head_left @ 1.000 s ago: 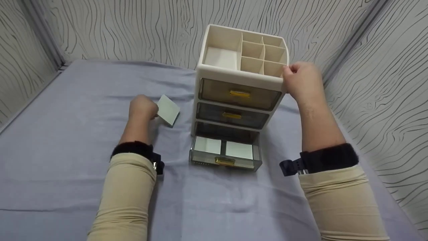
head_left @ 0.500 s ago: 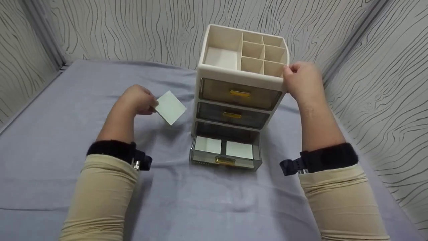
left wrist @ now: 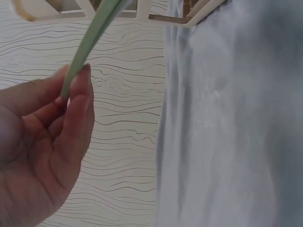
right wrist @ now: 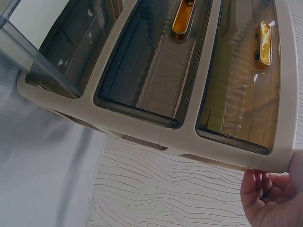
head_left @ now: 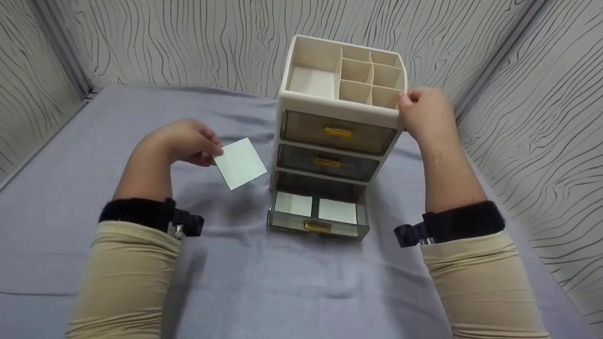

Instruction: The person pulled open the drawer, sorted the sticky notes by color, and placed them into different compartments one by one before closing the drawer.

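Note:
My left hand point(head_left: 181, 141) pinches a pale green sticky note pad point(head_left: 241, 164) by one corner, above the cloth and left of the drawer organizer point(head_left: 339, 104). In the left wrist view the pad point(left wrist: 92, 42) appears edge-on, as a thin stack between thumb and fingers. My right hand point(head_left: 428, 115) grips the organizer's upper right front corner; its curled fingers point(right wrist: 258, 189) show against the side in the right wrist view. The bottom drawer point(head_left: 282, 221) is pulled out. Two pale pads lie inside it side by side, the left pad point(head_left: 293, 204) and the right pad point(head_left: 337, 211).
Above the pulled-out drawer, the top drawer point(head_left: 301, 132) and the middle drawer point(head_left: 301, 159) are closed, with gold handles. The organizer's top has one large compartment point(head_left: 313, 81) and several small ones. Wrinkled grey-blue cloth point(head_left: 264, 292) covers the table; wood-grain patterned walls point(head_left: 188, 42) surround it.
My left hand has lifted the sticky note pad off the cloth and drawn back to the left, turning it flatter to the head view. The right hand stays on the organizer's corner.

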### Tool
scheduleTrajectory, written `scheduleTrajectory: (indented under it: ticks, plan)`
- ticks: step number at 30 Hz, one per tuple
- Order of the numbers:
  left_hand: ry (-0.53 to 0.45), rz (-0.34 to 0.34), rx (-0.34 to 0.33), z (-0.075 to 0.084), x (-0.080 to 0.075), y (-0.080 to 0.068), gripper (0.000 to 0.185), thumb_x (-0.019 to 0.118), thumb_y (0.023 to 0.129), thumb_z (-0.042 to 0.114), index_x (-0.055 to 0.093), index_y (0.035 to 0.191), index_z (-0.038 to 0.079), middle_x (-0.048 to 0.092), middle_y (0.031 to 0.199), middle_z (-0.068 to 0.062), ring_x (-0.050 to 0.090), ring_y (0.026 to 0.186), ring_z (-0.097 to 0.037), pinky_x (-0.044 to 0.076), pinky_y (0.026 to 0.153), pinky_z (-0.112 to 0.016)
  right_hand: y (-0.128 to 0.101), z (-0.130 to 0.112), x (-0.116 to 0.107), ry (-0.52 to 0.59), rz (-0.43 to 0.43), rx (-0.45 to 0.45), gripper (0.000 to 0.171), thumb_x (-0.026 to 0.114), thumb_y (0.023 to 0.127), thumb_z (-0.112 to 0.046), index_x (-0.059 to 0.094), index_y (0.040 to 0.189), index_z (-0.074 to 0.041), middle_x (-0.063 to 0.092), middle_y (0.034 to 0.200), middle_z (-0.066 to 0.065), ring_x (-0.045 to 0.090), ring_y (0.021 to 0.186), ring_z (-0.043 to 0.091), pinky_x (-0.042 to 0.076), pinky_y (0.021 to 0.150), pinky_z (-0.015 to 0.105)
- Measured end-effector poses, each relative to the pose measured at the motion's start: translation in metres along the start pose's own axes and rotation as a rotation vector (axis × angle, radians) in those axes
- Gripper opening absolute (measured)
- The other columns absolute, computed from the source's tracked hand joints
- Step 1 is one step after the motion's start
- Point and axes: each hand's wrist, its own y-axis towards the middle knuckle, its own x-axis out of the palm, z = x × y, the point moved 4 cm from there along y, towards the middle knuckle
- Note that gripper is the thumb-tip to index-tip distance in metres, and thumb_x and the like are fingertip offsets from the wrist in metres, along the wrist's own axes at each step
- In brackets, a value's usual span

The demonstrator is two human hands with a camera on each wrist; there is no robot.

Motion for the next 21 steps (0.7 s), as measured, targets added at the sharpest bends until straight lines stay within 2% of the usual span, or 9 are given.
scheduleTrajectory:
  ticks: [7,16,21]
  plan:
    - [0.054,-0.046,0.113,0.020,0.015,-0.003,0.019,0.065,0.084,0.010,0.059,0.098,-0.002,0.062,0.085,-0.006,0.061,0.073,-0.014,0.051,0.075,-0.030,0.000,0.000,0.000,0.002,-0.005,0.005,0.044,0.039,0.095,-0.035,0.061,0.109,0.000,0.059,0.101,0.016,0.056,0.079,0.020,0.043,0.061,0.026]
    - [0.153,-0.062,0.302,0.055,0.055,-0.006,0.012,0.065,0.083,0.008,0.066,0.091,-0.001,0.067,0.088,-0.010,0.065,0.075,-0.018,0.053,0.070,-0.030,0.000,-0.001,0.000,-0.007,0.007,-0.002,0.044,0.039,0.095,-0.035,0.062,0.108,0.000,0.060,0.100,0.016,0.056,0.083,0.024,0.042,0.064,0.030]
    - [0.255,-0.039,0.379,0.064,0.072,-0.001,0.008,0.064,0.084,0.008,0.068,0.087,0.002,0.067,0.085,-0.008,0.065,0.076,-0.022,0.053,0.069,-0.029,0.000,0.000,0.000,-0.021,0.022,-0.009,0.044,0.039,0.095,-0.035,0.063,0.105,0.000,0.060,0.099,0.016,0.055,0.085,0.026,0.042,0.067,0.032]
